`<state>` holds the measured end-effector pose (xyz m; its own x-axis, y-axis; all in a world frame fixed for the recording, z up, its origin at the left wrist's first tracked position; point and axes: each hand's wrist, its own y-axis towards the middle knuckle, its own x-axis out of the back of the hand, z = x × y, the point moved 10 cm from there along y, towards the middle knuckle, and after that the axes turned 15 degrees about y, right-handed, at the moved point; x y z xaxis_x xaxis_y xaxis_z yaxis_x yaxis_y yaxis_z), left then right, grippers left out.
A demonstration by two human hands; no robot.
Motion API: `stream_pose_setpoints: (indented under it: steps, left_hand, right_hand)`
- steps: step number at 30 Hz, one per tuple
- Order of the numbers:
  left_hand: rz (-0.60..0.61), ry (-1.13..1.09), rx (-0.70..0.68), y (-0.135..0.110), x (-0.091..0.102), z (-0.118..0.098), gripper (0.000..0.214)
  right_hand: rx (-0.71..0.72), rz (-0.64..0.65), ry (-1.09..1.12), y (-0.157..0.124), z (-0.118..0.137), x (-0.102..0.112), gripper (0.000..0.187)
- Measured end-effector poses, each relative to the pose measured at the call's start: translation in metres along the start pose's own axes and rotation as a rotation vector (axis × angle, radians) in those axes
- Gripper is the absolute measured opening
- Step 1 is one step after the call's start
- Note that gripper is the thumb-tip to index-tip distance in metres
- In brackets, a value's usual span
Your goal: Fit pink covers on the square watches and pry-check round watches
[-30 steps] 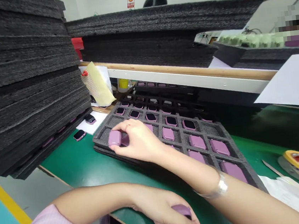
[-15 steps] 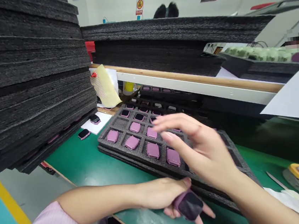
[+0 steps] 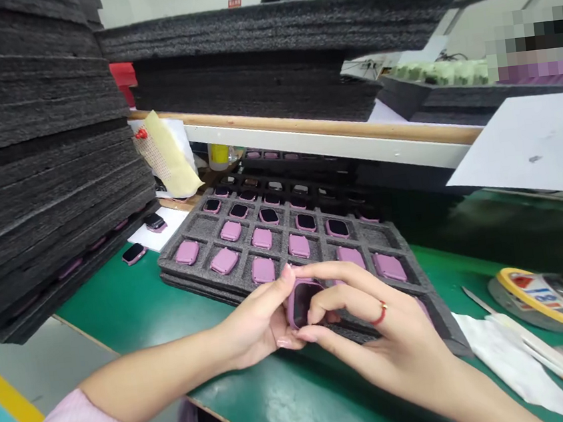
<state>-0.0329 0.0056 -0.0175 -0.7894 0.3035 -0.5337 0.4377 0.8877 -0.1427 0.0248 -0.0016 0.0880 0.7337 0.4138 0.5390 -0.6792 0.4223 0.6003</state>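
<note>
Both hands — left hand [image 3: 257, 321], right hand [image 3: 376, 342] — pinch one pink watch [image 3: 302, 303] over the bench's [image 3: 134, 300] near edge, just before the foam tray [image 3: 203, 229] — its pockets hold more watches.

Watch case [image 3: 302, 301] half behind right hand [image 3: 376, 342] (tape roll [image 3: 546, 294] cropped by picture edge)

foam stack [image 3: 45, 162] left | tape roll [image 3: 534, 288] right | white sheet [image 3: 531, 144] behind it | green mat [image 3: 120, 302]
</note>
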Motion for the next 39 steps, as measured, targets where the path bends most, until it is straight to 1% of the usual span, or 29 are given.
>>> stream_pose_setpoints:
  steps: [2,5,6,7,10,11,13,17,19,20,24,26,27,28,31,32,34,36,37,39]
  left_hand:
    - [-0.003,-0.003,-0.001,0.000,0.001,0.000,0.057]
    - [-0.012,0.032,0.012,0.001,0.002,0.000,0.056]
    - [-0.016,0.037,0.017,0.002,0.002,0.000,0.056]
    - [-0.019,0.037,0.021,0.002,0.002,0.000,0.057]
    - [-0.031,0.023,0.015,0.003,0.004,-0.001,0.060]
    - [-0.027,0.016,0.013,0.003,0.004,-0.002,0.061]
    - [-0.019,-0.003,0.013,0.003,0.003,-0.002,0.061]
    - [-0.032,-0.035,0.011,0.004,0.005,-0.002,0.054]
    - [-0.020,-0.028,0.001,0.004,0.004,-0.002,0.053]
    - [-0.007,-0.020,-0.004,0.004,0.004,-0.002,0.053]
    - [0.043,-0.008,-0.019,0.002,0.001,-0.004,0.057]
    - [0.062,-0.021,-0.020,0.001,-0.001,-0.006,0.056]
    - [0.071,-0.026,-0.022,0.000,-0.002,-0.006,0.055]
    - [0.078,-0.028,-0.022,0.000,-0.002,-0.007,0.055]
    - [0.091,-0.030,-0.025,-0.001,-0.004,-0.008,0.054]
    - [0.091,-0.031,-0.027,0.000,-0.004,-0.008,0.054]
    - [0.092,-0.032,-0.032,0.000,-0.005,-0.009,0.054]
    - [0.093,-0.034,-0.038,0.001,-0.005,-0.009,0.054]
    - [0.091,-0.034,-0.040,0.001,-0.005,-0.010,0.054]
    - [0.076,-0.035,-0.039,0.001,-0.004,-0.010,0.053]
  right_hand:
    - [0.007,-0.069,0.025,0.002,-0.002,0.006,0.010]
    - [-0.053,-0.215,0.100,0.002,-0.011,0.023,0.011]
    - [-0.069,-0.236,0.122,0.002,-0.013,0.026,0.012]
    - [-0.080,-0.222,0.128,0.001,-0.014,0.026,0.013]
    - [-0.039,-0.088,0.033,0.002,-0.006,0.015,0.026]
    - [-0.024,-0.059,-0.004,0.001,-0.004,0.011,0.024]
    - [0.014,-0.055,-0.045,0.001,0.000,0.009,0.015]
    - [0.052,-0.106,-0.043,0.003,0.004,0.012,0.010]
    - [0.025,-0.192,-0.001,0.003,0.000,0.022,0.010]
    - [0.002,-0.260,0.039,0.002,-0.003,0.030,0.011]
    - [-0.121,-0.598,0.303,-0.016,-0.024,0.066,0.012]
    - [-0.177,-0.701,0.399,-0.024,-0.034,0.074,0.010]
    - [-0.193,-0.722,0.422,-0.026,-0.036,0.076,0.007]
    - [-0.198,-0.728,0.427,-0.027,-0.037,0.077,0.005]
    - [-0.148,-0.715,0.371,-0.024,-0.028,0.078,0.024]
    - [-0.120,-0.708,0.333,-0.023,-0.023,0.078,0.026]
    - [-0.077,-0.675,0.233,-0.021,-0.014,0.078,0.023]
    - [-0.036,-0.582,0.109,-0.017,-0.004,0.075,0.020]
    - [-0.007,-0.508,0.047,-0.015,0.001,0.071,0.021]
    - [0.079,-0.326,-0.053,-0.011,0.014,0.059,0.029]
